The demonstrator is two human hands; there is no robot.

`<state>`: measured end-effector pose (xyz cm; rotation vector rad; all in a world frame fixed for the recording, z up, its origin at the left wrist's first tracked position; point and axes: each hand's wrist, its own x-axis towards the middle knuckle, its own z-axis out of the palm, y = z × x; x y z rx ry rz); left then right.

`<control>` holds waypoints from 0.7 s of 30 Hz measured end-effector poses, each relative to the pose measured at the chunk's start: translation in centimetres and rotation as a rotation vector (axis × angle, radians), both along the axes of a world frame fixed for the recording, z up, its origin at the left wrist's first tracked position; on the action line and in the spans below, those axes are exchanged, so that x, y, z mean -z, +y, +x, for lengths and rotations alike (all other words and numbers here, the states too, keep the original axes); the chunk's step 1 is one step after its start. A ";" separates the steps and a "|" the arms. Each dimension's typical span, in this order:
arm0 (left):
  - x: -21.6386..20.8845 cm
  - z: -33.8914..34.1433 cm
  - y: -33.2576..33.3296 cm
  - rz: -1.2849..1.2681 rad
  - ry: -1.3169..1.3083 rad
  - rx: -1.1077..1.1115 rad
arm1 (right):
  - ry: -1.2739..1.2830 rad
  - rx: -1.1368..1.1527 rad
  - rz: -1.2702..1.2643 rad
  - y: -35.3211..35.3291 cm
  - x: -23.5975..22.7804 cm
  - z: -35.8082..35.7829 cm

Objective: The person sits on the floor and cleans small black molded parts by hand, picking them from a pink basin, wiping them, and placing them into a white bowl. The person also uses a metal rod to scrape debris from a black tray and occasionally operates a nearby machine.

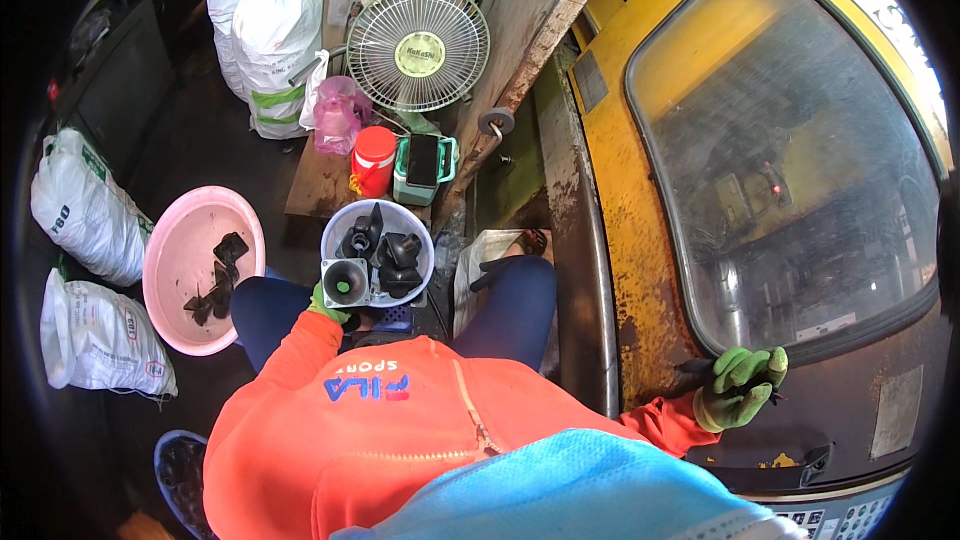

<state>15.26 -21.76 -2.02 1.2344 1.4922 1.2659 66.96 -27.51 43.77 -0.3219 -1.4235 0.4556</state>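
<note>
My left hand (329,308), in a green glove, is closed around a square-flanged, funnel-shaped part (345,270). The part has a pale rim and a dark hollow, with a spot of green at its centre. It is held over the near edge of a white basin (427,258), where several black moulded parts (400,250) lie. Out to the right, my right hand (742,388), also green-gloved, is beside the yellow machine (650,340) with its fingers curled in. Something small and dark shows at those fingertips, too little to name.
A pink basin (165,290) with dark scraps stands left. White sacks (108,335) line the left side; more (280,50) stand behind. A fan (418,47), red jug (374,158) and teal container (405,190) are ahead. The machine's large window (790,160) is at right.
</note>
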 end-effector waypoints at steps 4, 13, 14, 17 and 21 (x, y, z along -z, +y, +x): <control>-0.2 0.2 -0.1 0.008 0.043 -0.008 | -0.002 0.038 -0.004 0.0 -0.1 -0.2; -1.5 0.8 0.3 0.045 0.171 -0.010 | -0.145 -0.009 0.030 0.0 -0.3 -0.1; -1.7 0.8 0.2 0.050 0.185 -0.009 | -0.141 -0.008 0.037 -0.1 -0.3 0.0; -2.3 0.8 0.3 0.065 0.224 -0.004 | -0.072 0.034 0.030 -0.5 -0.1 0.2; -3.1 1.0 0.6 0.082 0.289 -0.003 | -0.047 0.016 -0.051 -0.4 0.2 0.6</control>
